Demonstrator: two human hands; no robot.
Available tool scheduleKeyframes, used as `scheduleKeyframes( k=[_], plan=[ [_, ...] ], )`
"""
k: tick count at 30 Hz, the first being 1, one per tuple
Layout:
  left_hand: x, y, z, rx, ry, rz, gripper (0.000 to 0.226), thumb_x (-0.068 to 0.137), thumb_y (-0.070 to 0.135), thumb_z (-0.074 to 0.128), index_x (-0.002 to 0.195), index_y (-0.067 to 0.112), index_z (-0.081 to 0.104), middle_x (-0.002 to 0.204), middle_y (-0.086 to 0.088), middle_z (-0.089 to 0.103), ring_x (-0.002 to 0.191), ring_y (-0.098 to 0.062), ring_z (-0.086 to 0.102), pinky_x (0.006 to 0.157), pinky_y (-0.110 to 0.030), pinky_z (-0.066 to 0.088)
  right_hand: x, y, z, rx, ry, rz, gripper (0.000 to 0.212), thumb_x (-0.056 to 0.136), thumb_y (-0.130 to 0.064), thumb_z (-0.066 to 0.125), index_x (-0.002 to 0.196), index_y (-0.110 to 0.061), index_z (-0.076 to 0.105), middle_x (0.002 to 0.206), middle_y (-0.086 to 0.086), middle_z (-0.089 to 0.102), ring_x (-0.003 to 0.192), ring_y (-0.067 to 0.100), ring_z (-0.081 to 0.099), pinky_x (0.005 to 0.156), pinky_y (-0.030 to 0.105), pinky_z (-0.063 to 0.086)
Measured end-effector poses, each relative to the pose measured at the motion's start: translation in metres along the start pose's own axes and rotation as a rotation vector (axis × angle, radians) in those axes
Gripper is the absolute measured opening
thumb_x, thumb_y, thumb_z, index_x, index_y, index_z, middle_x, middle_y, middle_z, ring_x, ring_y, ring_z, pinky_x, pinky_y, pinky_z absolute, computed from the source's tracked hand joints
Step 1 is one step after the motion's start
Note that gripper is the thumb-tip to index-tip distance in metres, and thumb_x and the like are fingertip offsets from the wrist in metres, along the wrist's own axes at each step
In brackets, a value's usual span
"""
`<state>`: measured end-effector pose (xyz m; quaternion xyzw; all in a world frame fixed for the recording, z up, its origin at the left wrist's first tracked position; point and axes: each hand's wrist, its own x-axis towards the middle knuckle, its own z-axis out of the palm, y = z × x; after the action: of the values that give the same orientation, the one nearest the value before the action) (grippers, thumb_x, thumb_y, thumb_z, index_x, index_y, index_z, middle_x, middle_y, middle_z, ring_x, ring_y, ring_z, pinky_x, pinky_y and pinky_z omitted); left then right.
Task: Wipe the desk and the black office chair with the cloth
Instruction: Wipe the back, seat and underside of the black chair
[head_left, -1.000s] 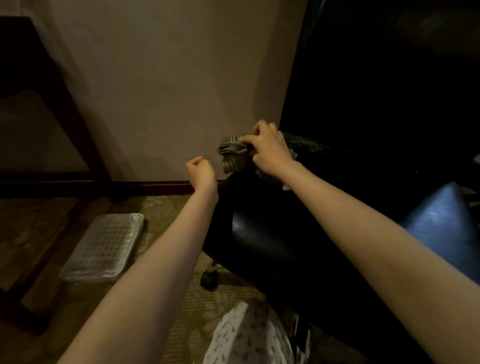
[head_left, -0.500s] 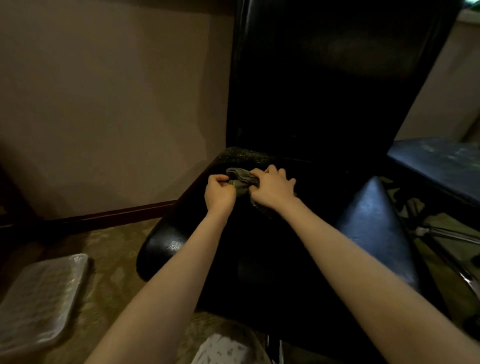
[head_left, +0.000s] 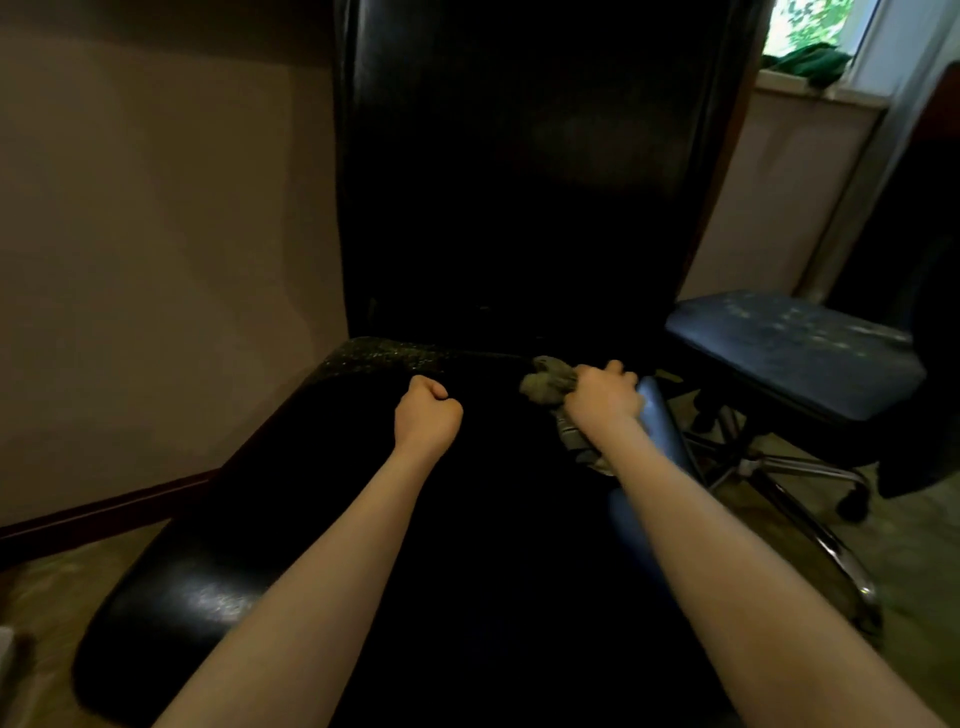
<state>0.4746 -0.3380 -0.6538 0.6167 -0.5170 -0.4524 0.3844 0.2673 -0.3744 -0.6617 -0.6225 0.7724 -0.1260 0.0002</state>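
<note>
Running along the far left is a plain beige wall (head_left: 156, 234) with a dark wooden skirting board (head_left: 104, 506) at its foot, above a patterned greenish carpet (head_left: 62, 587). Next comes the black leather office chair (head_left: 171, 597), its glossy seat filling the lower middle and its tall backrest rising dark behind. Over the seat the left hand (head_left: 427, 413) is balled into a fist, fingers curled tight against the palm and holding nothing; whether it touches the leather is hard to tell in the gloom. To its right, the right hand (head_left: 602, 397) has its fingers closed around a crumpled grey-green cloth (head_left: 548, 384), bunched at the seat's right edge beside the bluish armrest pad (head_left: 662, 415). Further right stands a second chair with a dusty blue padded seat (head_left: 789, 353) on a chrome wheeled base (head_left: 810, 499), and a bright window (head_left: 815, 26) shows at the top corner.
</note>
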Motion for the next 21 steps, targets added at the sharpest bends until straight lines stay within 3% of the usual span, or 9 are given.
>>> scheduleKeyframes(
  k=[3,6,9,11,13,15,17,21],
  plan=[
    [0.007,0.001,0.023,0.061,-0.058,0.009,0.011,0.093,0.003,0.045,0.094,0.014,0.044,0.087,0.0,0.044,0.065,-0.012,0.042,0.057,-0.022,0.035,0.016,0.07,-0.019,-0.122,0.039,0.207,0.034,0.095,-0.016,0.045,0.128,-0.01,0.052,0.135,0.021,0.037,0.122,0.039,0.037,0.094,0.047,0.04],
    [0.014,0.004,0.041,0.148,-0.085,0.087,0.011,0.091,0.002,0.048,0.098,0.01,0.044,0.095,-0.006,0.046,0.068,-0.012,0.043,0.058,-0.023,0.036,0.03,0.105,-0.035,-0.104,0.188,0.336,0.029,0.097,-0.011,0.043,0.124,-0.004,0.053,0.132,0.023,0.035,0.118,0.041,0.038,0.093,0.045,0.041],
    [0.032,0.017,0.057,0.24,-0.1,0.151,0.01,0.091,0.005,0.051,0.091,0.014,0.046,0.104,-0.011,0.047,0.07,-0.013,0.045,0.057,-0.023,0.036,0.04,0.087,-0.042,0.007,0.208,0.138,0.029,0.095,-0.008,0.044,0.123,-0.003,0.048,0.131,0.025,0.033,0.116,0.044,0.037,0.093,0.046,0.041],
    [0.047,0.028,0.073,0.283,-0.107,0.187,0.01,0.092,0.007,0.05,0.089,0.016,0.048,0.108,-0.015,0.05,0.08,-0.02,0.053,0.065,-0.026,0.042,0.045,0.053,-0.035,0.056,0.198,-0.015,0.033,0.094,-0.009,0.046,0.126,-0.006,0.048,0.132,0.022,0.034,0.117,0.043,0.037,0.093,0.044,0.042],
    [0.062,0.033,0.09,0.453,-0.06,0.205,0.016,0.092,0.009,0.049,0.107,0.011,0.053,0.118,-0.016,0.053,0.104,-0.031,0.055,0.082,-0.033,0.045,0.049,0.014,-0.015,0.018,0.228,-0.132,0.037,0.092,-0.013,0.047,0.129,-0.013,0.05,0.131,0.018,0.036,0.117,0.039,0.039,0.09,0.041,0.044],
    [0.078,0.027,0.103,0.696,-0.045,0.222,0.031,0.093,0.014,0.047,0.123,0.008,0.05,0.125,-0.017,0.054,0.113,-0.034,0.053,0.088,-0.034,0.044,0.049,-0.019,0.01,-0.083,0.224,-0.276,0.038,0.093,-0.016,0.045,0.13,-0.017,0.051,0.133,0.015,0.037,0.119,0.036,0.039,0.09,0.039,0.042],
    [0.093,0.021,0.112,0.902,-0.137,0.173,0.03,0.094,0.019,0.046,0.122,0.009,0.054,0.12,-0.015,0.058,0.106,-0.031,0.056,0.08,-0.032,0.045,0.056,-0.03,0.028,-0.18,0.196,-0.34,0.037,0.095,-0.015,0.043,0.131,-0.016,0.05,0.136,0.015,0.035,0.122,0.035,0.036,0.094,0.041,0.037],
    [0.106,0.034,0.116,1.14,-0.282,0.063,0.032,0.096,0.028,0.05,0.117,0.005,0.053,0.095,-0.006,0.053,0.091,-0.022,0.056,0.079,-0.028,0.044,0.085,-0.004,0.026,-0.227,0.185,-0.211,0.037,0.096,-0.014,0.041,0.131,-0.014,0.052,0.137,0.015,0.036,0.122,0.035,0.036,0.095,0.041,0.036]
  ],
)
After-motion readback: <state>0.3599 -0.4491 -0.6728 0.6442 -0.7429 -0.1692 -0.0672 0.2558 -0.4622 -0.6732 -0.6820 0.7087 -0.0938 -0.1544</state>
